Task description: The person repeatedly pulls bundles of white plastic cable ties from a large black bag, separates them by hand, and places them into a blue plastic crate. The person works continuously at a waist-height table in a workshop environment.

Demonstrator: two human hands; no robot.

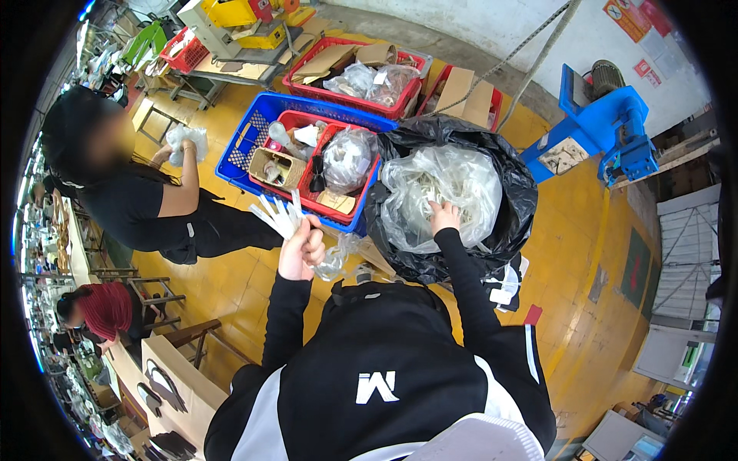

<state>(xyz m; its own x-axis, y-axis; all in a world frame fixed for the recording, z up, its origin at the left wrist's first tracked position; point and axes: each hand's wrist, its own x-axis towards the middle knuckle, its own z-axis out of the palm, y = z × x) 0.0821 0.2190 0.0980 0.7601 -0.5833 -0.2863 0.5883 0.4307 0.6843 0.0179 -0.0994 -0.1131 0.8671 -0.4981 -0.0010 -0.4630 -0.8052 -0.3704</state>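
Observation:
My left hand is raised and closed around a bunch of white strips, which fan out above the fist. A length of clear plastic hangs beside that hand. My right hand reaches down into a clear plastic bag of pale, thin pieces. Its fingers are bent together at the contents, and what they grip cannot be made out. Around the clear bag lies an open black plastic bag.
A blue crate holds red baskets with bagged parts. Behind stands another red crate with cardboard and bags. A blue machine stands at right. At left, one person stands holding plastic; another sits.

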